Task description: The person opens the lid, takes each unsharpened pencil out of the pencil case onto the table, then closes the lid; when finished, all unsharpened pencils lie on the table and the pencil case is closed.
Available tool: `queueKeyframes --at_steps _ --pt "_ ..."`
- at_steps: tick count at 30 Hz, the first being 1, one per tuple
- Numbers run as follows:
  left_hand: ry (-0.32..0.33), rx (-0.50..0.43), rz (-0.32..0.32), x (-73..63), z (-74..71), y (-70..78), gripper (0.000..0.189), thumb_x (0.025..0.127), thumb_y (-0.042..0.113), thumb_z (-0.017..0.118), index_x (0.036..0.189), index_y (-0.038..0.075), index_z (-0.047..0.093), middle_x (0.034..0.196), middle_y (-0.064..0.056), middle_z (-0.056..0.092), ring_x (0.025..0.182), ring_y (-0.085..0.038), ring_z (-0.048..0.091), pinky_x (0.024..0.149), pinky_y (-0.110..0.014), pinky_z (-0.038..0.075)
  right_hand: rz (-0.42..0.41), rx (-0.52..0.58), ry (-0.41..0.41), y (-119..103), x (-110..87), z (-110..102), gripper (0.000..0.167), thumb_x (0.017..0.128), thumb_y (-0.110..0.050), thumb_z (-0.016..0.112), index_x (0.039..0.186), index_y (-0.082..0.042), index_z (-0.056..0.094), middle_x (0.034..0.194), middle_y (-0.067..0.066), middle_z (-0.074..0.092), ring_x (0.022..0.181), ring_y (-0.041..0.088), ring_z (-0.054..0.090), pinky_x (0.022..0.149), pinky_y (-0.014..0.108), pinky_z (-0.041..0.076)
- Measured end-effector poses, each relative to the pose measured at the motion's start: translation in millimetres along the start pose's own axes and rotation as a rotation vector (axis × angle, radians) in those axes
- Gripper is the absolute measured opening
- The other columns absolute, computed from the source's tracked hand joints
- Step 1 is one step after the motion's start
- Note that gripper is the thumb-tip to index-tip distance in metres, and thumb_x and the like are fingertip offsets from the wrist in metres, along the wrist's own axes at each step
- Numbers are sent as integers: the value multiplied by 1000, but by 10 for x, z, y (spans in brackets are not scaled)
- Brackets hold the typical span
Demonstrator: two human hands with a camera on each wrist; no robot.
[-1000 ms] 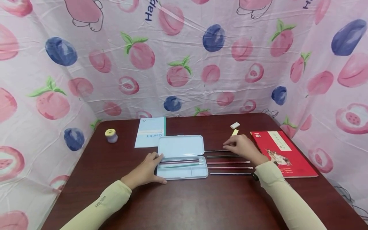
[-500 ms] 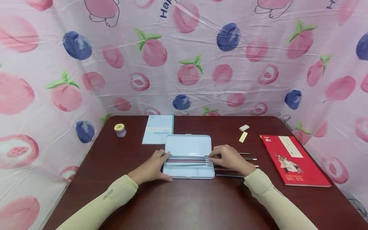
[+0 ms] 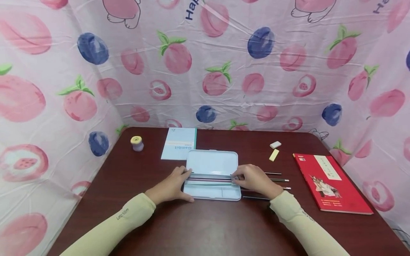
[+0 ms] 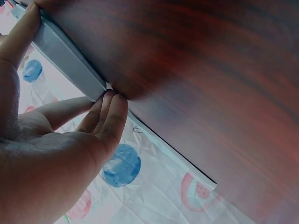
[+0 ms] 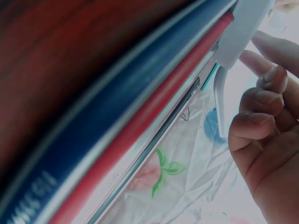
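Observation:
A pale blue pencil case (image 3: 203, 192) lies with its lid raised, several pencils (image 3: 208, 179) along its back compartment. My left hand (image 3: 169, 185) grips its left end, thumb at the front corner, fingers at the back. In the left wrist view that hand spans the case's end wall (image 4: 70, 60). My right hand (image 3: 254, 181) reaches into the right end; thumb and index finger pinch at a pencil's end, partly hidden by the fingers. In the right wrist view, the other fingers (image 5: 254, 119) curl beside the case. A blue pencil (image 5: 107, 88) and a red pencil (image 5: 154, 100) lie nearby.
More pencils (image 3: 280, 180) lie right of the case, partly under the right hand and forearm. A white eraser (image 3: 275, 144) and a yellow block (image 3: 274, 155) sit behind them. A red book (image 3: 331, 183) is far right. Behind the case are a notebook (image 3: 179, 144) and a yellow-lidded jar (image 3: 137, 143).
My right hand has moved left from the pencils on the table to the case's right end. My left hand keeps its grip. The head view has shifted slightly.

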State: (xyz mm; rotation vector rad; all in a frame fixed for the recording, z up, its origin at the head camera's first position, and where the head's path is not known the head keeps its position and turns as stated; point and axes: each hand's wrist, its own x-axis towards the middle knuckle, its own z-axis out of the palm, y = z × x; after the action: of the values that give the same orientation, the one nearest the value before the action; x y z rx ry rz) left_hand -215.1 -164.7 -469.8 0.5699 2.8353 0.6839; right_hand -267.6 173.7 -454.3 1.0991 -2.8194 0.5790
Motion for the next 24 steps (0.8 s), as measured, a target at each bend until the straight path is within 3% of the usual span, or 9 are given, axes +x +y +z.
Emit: queueKeyframes --at_steps 5,13,24 --pt "4 3 6 -17 -13 18 113 75 51 96 162 3 43 148 -16 52 128 -25 47 111 -42 52 27 -11 -37 -46 5 8 17 86 -18 90 101 -11 86 82 -6 72 67 2 48 63 21 43" --pt "6 3 20 -20 -11 31 113 75 51 96 161 1 43 144 -16 53 126 -25 48 109 -43 53 57 -38 -49 -68 9 17 17 85 -16 91 99 -10 86 83 -4 74 67 2 49 63 21 44" --pt "2 4 20 -24 -12 33 113 76 51 96 162 2 43 146 -16 53 127 -25 47 110 -43 52 120 0 -94 -89 68 14 14 84 -15 91 94 -12 83 70 -8 60 63 4 48 60 22 43"
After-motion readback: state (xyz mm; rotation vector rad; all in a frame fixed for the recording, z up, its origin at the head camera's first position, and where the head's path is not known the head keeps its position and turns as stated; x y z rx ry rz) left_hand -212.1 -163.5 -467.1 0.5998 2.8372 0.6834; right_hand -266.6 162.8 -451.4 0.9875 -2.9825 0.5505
